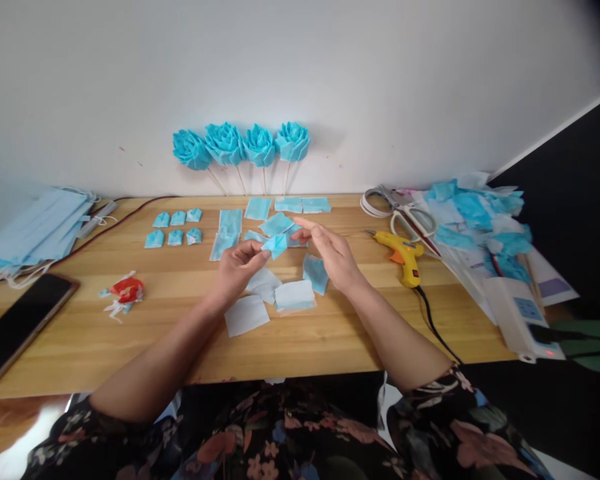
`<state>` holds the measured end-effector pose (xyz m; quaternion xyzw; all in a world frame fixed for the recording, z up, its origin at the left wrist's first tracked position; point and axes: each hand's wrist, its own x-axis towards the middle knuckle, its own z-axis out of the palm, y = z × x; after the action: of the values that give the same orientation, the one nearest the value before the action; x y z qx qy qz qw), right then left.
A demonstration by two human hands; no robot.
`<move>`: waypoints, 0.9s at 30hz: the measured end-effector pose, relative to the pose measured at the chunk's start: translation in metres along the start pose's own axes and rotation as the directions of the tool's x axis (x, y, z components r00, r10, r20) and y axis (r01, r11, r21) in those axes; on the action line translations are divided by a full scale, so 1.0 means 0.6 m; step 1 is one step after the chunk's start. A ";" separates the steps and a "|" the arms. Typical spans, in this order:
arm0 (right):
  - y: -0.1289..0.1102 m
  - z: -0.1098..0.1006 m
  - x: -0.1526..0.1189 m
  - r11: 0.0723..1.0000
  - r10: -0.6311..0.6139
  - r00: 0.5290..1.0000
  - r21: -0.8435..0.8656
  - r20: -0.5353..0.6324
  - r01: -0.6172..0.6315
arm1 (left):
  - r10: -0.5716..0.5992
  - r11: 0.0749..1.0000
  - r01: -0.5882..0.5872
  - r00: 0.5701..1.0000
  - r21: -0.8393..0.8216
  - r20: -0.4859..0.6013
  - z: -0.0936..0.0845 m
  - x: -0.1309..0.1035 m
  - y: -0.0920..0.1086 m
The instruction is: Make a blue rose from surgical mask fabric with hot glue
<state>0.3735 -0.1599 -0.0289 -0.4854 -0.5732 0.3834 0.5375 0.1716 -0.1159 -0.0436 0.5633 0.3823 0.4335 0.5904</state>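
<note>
My left hand (pixel 241 267) pinches a small folded blue fabric piece (pixel 276 245) between thumb and fingers, above the middle of the table. Just right of that piece, my right hand (pixel 333 253) is open, its fingers stretched out to the left and nothing held in them. Cut blue fabric pieces (pixel 230 221) lie around and behind the hands. Nearer the front edge are white-side-up pieces (pixel 247 315) and a blue-edged white piece (pixel 295 295). Several small folded blue petals (pixel 175 237) sit in two rows to the left.
Blue fabric flowers (pixel 225 144) on sticks lean against the wall. A yellow glue gun (pixel 406 257), scissors (pixel 415 222), tape roll (pixel 376 202), fabric scraps (pixel 473 207) and power strip (pixel 523 317) are right. Masks (pixel 40 223), a phone (pixel 25 327) and red-white scrap (pixel 128 291) are left.
</note>
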 end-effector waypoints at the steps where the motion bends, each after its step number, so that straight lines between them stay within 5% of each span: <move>1: 0.000 0.000 0.000 1.000 -0.008 1.000 -0.006 0.015 0.008 | -0.002 1.000 0.001 1.000 0.021 0.027 0.001 -0.001 -0.002; 12: 0.003 0.009 0.001 1.000 0.024 0.981 -0.013 0.193 -0.022 | 0.055 0.955 -0.107 0.980 0.278 0.189 0.001 -0.009 -0.001; 27: 0.012 0.015 -0.001 0.998 0.048 0.980 0.028 0.192 -0.055 | 0.041 0.972 -0.078 0.986 0.224 0.165 0.003 -0.013 0.012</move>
<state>0.3656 -0.1580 -0.0371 -0.4520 -0.6029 0.4515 0.4779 0.1701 -0.1238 -0.0366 0.6716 0.3645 0.3577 0.5368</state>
